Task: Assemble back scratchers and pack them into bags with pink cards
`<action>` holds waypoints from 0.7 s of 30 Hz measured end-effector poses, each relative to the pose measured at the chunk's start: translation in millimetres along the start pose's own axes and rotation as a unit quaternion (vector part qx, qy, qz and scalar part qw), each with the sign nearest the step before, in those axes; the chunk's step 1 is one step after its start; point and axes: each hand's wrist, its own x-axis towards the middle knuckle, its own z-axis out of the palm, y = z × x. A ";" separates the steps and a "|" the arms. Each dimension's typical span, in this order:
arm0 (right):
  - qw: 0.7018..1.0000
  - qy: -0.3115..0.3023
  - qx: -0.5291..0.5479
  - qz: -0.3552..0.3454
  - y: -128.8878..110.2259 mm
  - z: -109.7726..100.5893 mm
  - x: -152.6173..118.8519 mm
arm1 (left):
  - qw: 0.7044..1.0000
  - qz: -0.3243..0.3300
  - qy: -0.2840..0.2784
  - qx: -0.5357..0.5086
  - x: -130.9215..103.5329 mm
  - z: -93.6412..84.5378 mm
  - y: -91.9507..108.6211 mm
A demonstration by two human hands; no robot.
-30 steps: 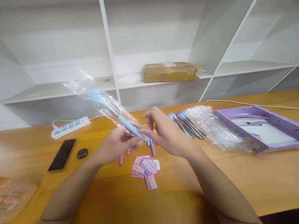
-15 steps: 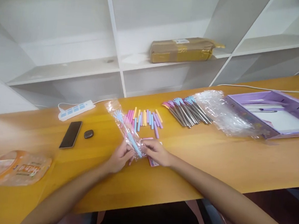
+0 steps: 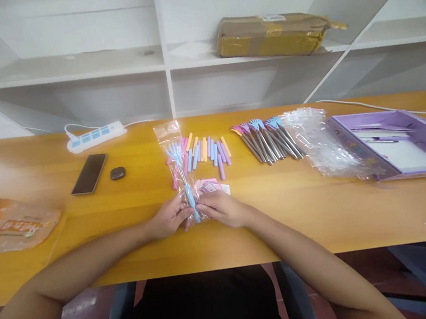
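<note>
A light-blue back scratcher (image 3: 189, 195) with a hand-shaped head lies inside a clear plastic bag (image 3: 170, 130), tilted with its head away from me. My left hand (image 3: 172, 217) is closed on the bag around the handle end. From the other side my right hand (image 3: 221, 208) pinches the bag's edge by the handle; its fingertips are partly hidden. Pink printed cards (image 3: 211, 186) lie on the table just beyond my right hand. Behind the bag are several pink, blue, purple and yellow tubes (image 3: 204, 150). Farther right is a pile of metal-stemmed back scratchers (image 3: 269, 142).
A heap of clear bags (image 3: 321, 141) sits beside a purple box (image 3: 384, 178) holding papers and a pen. On the left are a power strip (image 3: 96, 137), phone (image 3: 90, 174), small black case (image 3: 117, 173) and orange-labelled bottle (image 3: 19, 227). A taped parcel (image 3: 274, 36) rests on the shelf.
The camera view has shifted, so the table objects sit higher in the picture. Both hands still hold the bag, and my right hand is now flatter against its edge.
</note>
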 end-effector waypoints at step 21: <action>0.933 0.139 -0.280 0.177 -3.3 -32.3 -10.7 | 0.954 0.027 0.220 -0.202 39.2 -63.6 3.2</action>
